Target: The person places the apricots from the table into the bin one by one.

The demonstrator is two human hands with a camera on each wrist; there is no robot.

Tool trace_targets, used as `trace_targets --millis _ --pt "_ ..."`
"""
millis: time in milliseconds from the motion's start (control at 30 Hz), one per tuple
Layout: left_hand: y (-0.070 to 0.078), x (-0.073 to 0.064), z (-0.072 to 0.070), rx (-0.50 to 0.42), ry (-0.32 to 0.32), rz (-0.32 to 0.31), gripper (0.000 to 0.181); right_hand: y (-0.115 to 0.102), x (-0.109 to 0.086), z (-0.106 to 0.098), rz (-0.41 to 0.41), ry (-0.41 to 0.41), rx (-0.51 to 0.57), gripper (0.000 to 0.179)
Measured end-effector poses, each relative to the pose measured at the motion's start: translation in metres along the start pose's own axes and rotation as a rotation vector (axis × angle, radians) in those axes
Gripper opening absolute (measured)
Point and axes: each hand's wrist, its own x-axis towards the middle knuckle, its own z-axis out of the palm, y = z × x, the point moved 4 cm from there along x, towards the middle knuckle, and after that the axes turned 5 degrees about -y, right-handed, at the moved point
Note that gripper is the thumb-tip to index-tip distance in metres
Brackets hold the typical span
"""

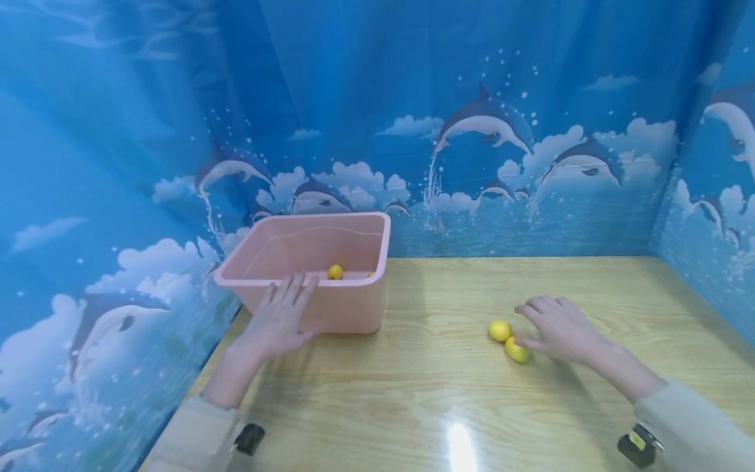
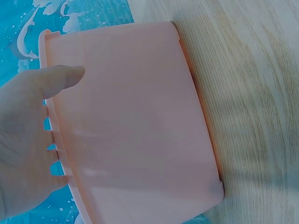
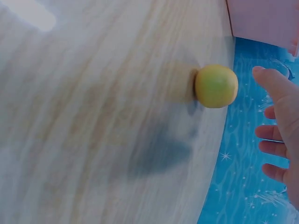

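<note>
A pink plastic bin (image 1: pixel 342 308) stands at the left, its outer wall filling much of the left wrist view. My left hand (image 1: pixel 283 324) is at its near rim, fingers spread and fairly straight over the edge, thumb (image 2: pixel 63 79) apart on the outer side. Inside the bin lies a yellow lemon (image 1: pixel 335 272), and a bit of another yellow thing (image 1: pixel 371 275) shows above the rim. On the table at the right, two lemons (image 1: pixel 499 330) lie side by side, the nearer one (image 1: pixel 518 350) tinged green. Just right of them hovers my right hand (image 1: pixel 560 330), fingers loosely bent, holding nothing.
A light wood-grain table (image 1: pixel 413 380) carries the bin and lemons. Blue dolphin-print curtains (image 1: pixel 448 196) hang along the back and both sides, close to the bin's far edge. A dark device (image 1: pixel 249 438) is strapped at the left wrist, another (image 1: pixel 639 447) at the right.
</note>
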Motion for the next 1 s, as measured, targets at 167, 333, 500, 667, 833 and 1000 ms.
trace_targets --millis 167,333,500,667,833,1000 --pt "0.001 -0.001 -0.001 -0.003 -0.003 -0.004 0.089 -0.003 -0.007 0.003 -0.023 -0.004 -0.019 0.065" --pt "0.001 -0.001 -0.001 -0.001 0.000 -0.005 0.089 -0.004 -0.012 0.008 -0.027 -0.013 -0.023 0.067" --pt "0.001 0.000 0.000 0.009 0.001 -0.001 0.088 -0.007 -0.014 0.016 -0.044 -0.025 -0.035 0.063" --pt "0.000 0.000 -0.001 0.004 0.007 0.003 0.088 -0.011 -0.014 0.022 -0.059 -0.040 -0.017 0.052" --pt "0.000 -0.001 0.000 0.003 0.010 0.000 0.088 -0.014 -0.014 0.023 -0.067 -0.045 0.000 0.046" --pt "0.000 -0.001 0.000 -0.002 0.016 -0.006 0.088 -0.015 -0.014 0.025 -0.070 -0.045 -0.006 0.047"
